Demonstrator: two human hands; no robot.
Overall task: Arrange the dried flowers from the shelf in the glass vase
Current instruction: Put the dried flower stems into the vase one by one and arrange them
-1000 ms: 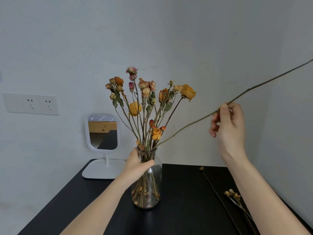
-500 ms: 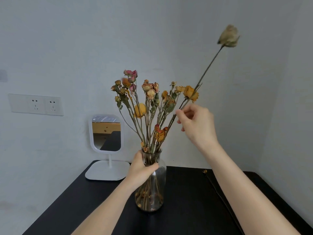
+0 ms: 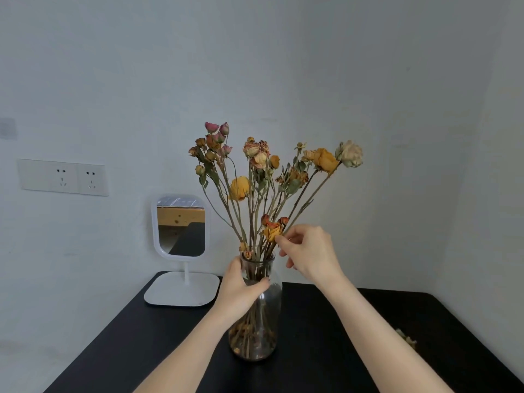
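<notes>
Surface: black table (image 3: 326, 350) set in a corner of pale grey walls; a wall socket (image 3: 62, 177) sits at left.
Glass vase (image 3: 269, 316): upright near the table's middle, with stems visible through the glass down to the base.
Dried flowers (image 3: 255, 165): standing in the vase, heads fanned left to right.
Left hand (image 3: 241, 290): wrapped round the vase's neck and shoulder, thumb across the front. Judged purpose: brace a light vessel against tipping while a stem goes in.
Right hand (image 3: 309, 253): thumb and forefinger pinch the stem of the pale rose (image 3: 349, 154) low down, just above the rim. Judged purpose: a low hold steers a brittle stem without bending it.
Pale rose position: head at the bunch's right outer edge, touching an orange bloom (image 3: 324, 160); stem leans right. It cannot be told whether its foot reaches the base.
Step in hand: seating and angling this stem, by judgement.
Loose dried flower (image 3: 407, 338): lying on the table at right, well apart from the vase, not yet arranged.
Mirror (image 3: 181, 225): white, standing behind the vase at left.
</notes>
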